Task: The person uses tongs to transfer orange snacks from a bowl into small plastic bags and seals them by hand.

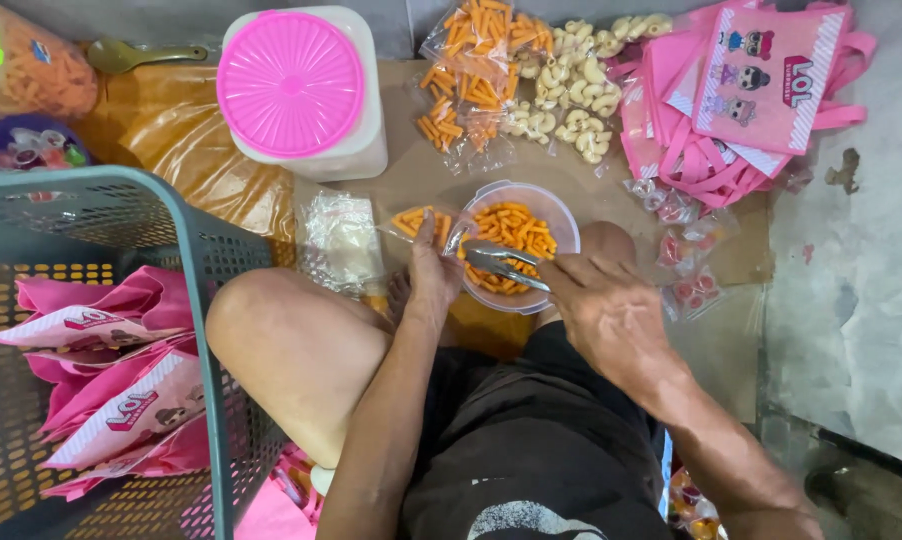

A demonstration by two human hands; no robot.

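— What was the right hand [611, 315] doing?

— Its fingers were closed around a pair of shiny metal tongs [504, 264]. Their long axis ran from the hand up and left, tips pointing left into the clear plastic bowl [561, 215], which held short orange snack sticks [516, 228].

— And the left hand [429, 275]?

— Its fingers pinched the mouth of a small clear plastic bag [418, 222], partly filled with the same orange sticks, lying just beside the bowl's left rim on brown cardboard [411, 165] spread over the floor.

— What lay around them?

— Beyond the bowl were crinkly clear packets of orange sticks [471, 75] and of pale curled macaroni-shaped snacks [571, 95]. A white tub with a ribbed round pink lid [291, 82] stood to the left. Flat pink fabric tote bags [751, 90] were piled at the right, and more pink bags [111, 390] lay in a grey perforated plastic basket [91, 200] at the left.
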